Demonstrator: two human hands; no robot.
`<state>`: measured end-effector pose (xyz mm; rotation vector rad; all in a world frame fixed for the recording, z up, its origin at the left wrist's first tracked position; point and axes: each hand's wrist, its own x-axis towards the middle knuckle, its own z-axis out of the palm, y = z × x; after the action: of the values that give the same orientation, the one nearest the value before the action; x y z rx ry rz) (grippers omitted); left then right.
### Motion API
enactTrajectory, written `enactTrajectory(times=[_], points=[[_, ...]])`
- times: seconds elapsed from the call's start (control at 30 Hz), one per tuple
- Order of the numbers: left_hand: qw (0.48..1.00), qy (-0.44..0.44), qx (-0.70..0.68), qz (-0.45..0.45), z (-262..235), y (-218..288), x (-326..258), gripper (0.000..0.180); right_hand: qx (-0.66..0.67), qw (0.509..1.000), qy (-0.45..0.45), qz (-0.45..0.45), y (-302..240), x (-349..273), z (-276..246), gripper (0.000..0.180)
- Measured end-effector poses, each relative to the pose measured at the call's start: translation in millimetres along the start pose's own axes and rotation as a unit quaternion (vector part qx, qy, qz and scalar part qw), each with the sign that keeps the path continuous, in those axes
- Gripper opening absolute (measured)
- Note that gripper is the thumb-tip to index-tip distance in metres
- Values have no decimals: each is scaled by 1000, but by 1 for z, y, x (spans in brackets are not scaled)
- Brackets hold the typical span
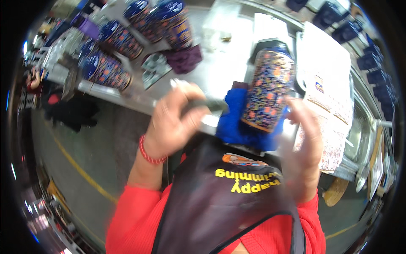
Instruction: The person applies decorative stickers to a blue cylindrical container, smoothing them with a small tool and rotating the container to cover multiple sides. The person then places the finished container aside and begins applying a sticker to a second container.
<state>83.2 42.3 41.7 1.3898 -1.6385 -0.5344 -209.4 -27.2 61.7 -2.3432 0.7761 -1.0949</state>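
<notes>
Our left hand (174,122) is closed round a dark, blurred strip (196,103); whether our right hand (308,132), blurred beside the flowered canister (270,86), grips anything, we cannot tell. The canister rests on a blue cloth (230,115) at the near edge of the table (220,67) — navy, crowded with coral, orange and pale blooms, a copper-toned rim (258,126) at its near end, a glossy blue cap (281,48) at the far one. Toward the table's left edge, similar canisters (179,34) stand near a purple cloth (189,58).
</notes>
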Motion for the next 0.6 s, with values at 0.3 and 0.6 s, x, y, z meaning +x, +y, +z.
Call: enactTrajectory(times=[0.3,0.6], points=[[960,-144,-138,196,72,46,38,33,0,996,-80,-34,-12,-11,-18,66],[955,2,155,253,91,26,36,32,164,952,167,198,20,-33,-7,35]])
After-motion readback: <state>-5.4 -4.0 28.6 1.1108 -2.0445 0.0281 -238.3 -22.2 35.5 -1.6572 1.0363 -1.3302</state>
